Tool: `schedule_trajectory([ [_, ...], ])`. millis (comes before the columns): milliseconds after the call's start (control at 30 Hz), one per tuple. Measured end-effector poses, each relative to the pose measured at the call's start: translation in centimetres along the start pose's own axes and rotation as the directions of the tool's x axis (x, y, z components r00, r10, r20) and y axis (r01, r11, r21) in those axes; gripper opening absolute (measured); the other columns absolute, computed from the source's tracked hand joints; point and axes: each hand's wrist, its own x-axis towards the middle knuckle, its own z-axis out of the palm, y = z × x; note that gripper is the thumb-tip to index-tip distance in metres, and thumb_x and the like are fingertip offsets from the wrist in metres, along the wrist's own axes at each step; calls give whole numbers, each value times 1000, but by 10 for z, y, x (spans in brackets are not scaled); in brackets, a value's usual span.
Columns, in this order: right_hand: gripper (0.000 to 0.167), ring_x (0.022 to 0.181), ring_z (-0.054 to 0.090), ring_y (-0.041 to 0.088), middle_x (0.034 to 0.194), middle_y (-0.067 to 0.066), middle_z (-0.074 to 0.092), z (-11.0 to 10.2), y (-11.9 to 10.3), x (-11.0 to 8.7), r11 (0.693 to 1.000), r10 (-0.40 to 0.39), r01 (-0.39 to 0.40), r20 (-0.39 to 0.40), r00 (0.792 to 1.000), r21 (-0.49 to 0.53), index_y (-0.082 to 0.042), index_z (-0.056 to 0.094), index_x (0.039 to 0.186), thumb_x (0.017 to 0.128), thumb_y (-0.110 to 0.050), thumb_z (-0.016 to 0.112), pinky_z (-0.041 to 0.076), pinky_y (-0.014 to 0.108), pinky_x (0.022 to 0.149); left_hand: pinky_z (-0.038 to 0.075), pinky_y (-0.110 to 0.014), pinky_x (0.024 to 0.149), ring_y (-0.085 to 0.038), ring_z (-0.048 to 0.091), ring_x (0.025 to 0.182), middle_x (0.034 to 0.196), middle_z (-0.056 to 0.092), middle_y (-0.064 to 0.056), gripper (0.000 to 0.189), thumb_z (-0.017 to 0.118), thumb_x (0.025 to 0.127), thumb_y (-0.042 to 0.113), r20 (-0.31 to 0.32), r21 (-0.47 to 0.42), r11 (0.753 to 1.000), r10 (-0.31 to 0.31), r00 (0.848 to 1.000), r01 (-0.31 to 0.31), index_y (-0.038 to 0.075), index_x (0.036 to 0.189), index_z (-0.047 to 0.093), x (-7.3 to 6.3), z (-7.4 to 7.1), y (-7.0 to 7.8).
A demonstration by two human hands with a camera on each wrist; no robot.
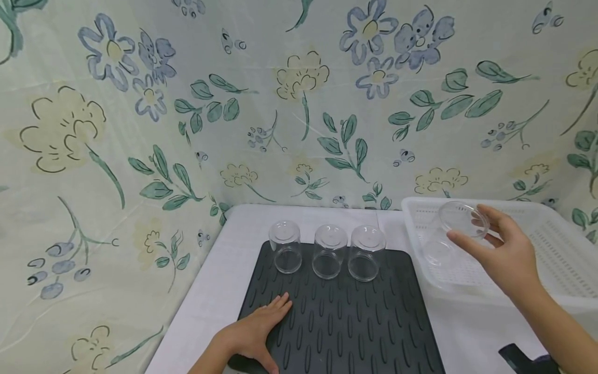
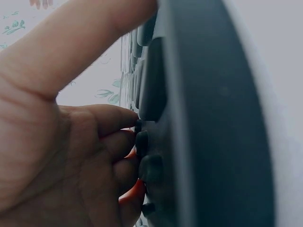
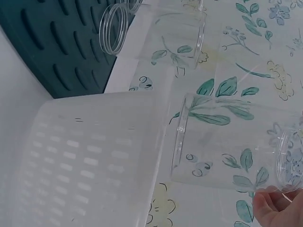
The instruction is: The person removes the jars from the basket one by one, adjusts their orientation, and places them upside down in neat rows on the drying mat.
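Note:
My right hand (image 1: 509, 249) pinches a clear glass jar (image 1: 460, 218) near its round upper rim, over the white basket. In the right wrist view the fingertips (image 3: 272, 203) meet the ringed end of this jar (image 3: 227, 146). Three similar clear jars, a left one (image 1: 286, 246), a middle one (image 1: 329, 252) and a right one (image 1: 367, 253), stand in a row at the far end of the dark ribbed mat (image 1: 345, 322). My left hand (image 1: 257, 327) rests on the mat's near left part, thumb spread from the fingers. Close up, the left fingertips (image 2: 130, 116) touch the raised ribs.
A white perforated plastic basket (image 1: 551, 296) stands right of the mat on the white-covered table (image 1: 201, 296). Floral cloth (image 1: 289, 171) hangs behind and along the left side. Part of a black device (image 1: 528, 358) shows by the right forearm.

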Motion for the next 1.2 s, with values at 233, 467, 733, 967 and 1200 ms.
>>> schedule_trajectory([
  [233,80,106,42,-14,130,-2,52,5,-11,-8,995,-76,75,10,997,64,-5,37,149,83,-16,80,33,-1,87,22,-57,112,-28,11,148,163,11,-9,125,92,60,42,1,-7,1000,6,1000,-6,6,156,21,0,-1,1],
  [467,77,106,45,-13,123,-14,51,12,-18,-16,990,-101,97,35,994,103,-5,40,148,83,-13,80,34,0,87,21,-57,112,-29,11,148,163,10,-9,125,93,60,41,3,-20,1000,6,1000,-6,6,156,21,-1,-2,3],
  [733,72,108,47,-10,121,-15,53,21,-25,-24,986,-115,102,91,989,134,-4,44,144,83,-13,80,35,0,86,21,-57,113,-29,12,148,162,11,-10,125,93,59,41,-6,-13,1000,8,1000,-8,5,155,22,-2,-2,4],
  [967,72,109,48,-11,122,-13,55,28,-35,-33,983,-140,123,118,983,138,-4,46,143,81,-13,81,36,1,86,22,-56,113,-27,11,148,162,11,-9,127,93,58,44,-22,5,1000,10,1000,-9,6,156,22,0,1,1],
  [1200,70,111,48,-11,124,-14,54,32,-41,-39,977,-162,136,156,974,166,-3,47,142,81,-11,81,36,2,87,21,-56,113,-27,11,148,163,11,-8,126,93,58,44,-20,-7,1000,13,1000,-13,6,156,21,0,2,0],
])
